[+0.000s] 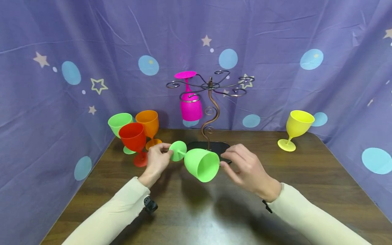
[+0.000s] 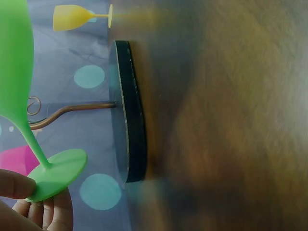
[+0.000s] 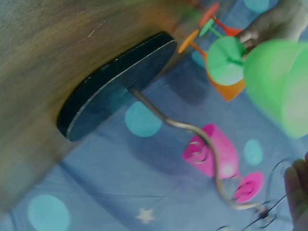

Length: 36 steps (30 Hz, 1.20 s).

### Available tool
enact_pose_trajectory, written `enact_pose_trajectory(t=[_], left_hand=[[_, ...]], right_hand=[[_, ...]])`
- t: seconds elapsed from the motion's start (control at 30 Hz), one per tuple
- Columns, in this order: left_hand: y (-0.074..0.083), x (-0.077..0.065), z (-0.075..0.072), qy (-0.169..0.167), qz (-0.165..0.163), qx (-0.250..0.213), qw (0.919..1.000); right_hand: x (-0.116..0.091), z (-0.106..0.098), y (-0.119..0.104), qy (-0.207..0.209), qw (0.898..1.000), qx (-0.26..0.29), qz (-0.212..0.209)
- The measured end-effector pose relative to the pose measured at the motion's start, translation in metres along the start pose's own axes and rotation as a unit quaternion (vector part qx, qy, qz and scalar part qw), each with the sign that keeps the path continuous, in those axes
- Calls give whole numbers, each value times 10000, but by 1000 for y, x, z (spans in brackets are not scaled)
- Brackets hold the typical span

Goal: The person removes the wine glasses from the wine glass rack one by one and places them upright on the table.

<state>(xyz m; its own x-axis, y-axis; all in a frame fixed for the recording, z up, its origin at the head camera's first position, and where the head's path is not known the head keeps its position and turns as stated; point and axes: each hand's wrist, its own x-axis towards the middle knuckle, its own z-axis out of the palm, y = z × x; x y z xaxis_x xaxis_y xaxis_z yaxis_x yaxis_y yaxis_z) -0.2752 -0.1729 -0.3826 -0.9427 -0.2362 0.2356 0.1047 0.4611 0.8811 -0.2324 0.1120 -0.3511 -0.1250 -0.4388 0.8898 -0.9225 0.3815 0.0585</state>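
Observation:
A light green plastic goblet (image 1: 196,163) is held sideways above the table, its mouth toward the right and front. My left hand (image 1: 158,159) pinches the edge of its round foot between thumb and fingers; the left wrist view shows that foot (image 2: 60,174) close up. Just right of the rim is my right hand (image 1: 245,168), fingers loosely bent and holding nothing. In the right wrist view its fingers (image 3: 298,187) are apart from the bowl. Behind the goblet stands a bronze metal rack (image 1: 215,110) with curled arms, where a magenta goblet (image 1: 191,107) hangs upside down by its foot.
At the left stand a red goblet (image 1: 133,136), an orange goblet (image 1: 148,123) and a second green goblet (image 1: 119,123), close together. A yellow goblet (image 1: 298,124) stands at the far right. The rack's black base (image 3: 115,86) rests on the wooden table (image 1: 190,217), before a purple curtain (image 1: 263,27).

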Motion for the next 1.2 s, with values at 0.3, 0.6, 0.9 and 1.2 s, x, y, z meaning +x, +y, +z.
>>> enact_pose_trajectory(t=[0.3,0.6,0.9,1.2], left_hand=[[-7,-5,17,-503,-908,-884,9907],[-10,-15,32,-1300,-1461,-1927,9616],[-9,-18,42,-1534,-1511,-2023,9554],[-2,-16,47,-1786,-1448,-2188,9483]], right_hand=[[-2,7,-25,-608,9830,-559,-1638],[-7,11,-23,-520,9791,-777,-1808],[0,3,-25,-371,9804,-772,-1773],[10,-23,-16,-477,9850,-724,-1490]])
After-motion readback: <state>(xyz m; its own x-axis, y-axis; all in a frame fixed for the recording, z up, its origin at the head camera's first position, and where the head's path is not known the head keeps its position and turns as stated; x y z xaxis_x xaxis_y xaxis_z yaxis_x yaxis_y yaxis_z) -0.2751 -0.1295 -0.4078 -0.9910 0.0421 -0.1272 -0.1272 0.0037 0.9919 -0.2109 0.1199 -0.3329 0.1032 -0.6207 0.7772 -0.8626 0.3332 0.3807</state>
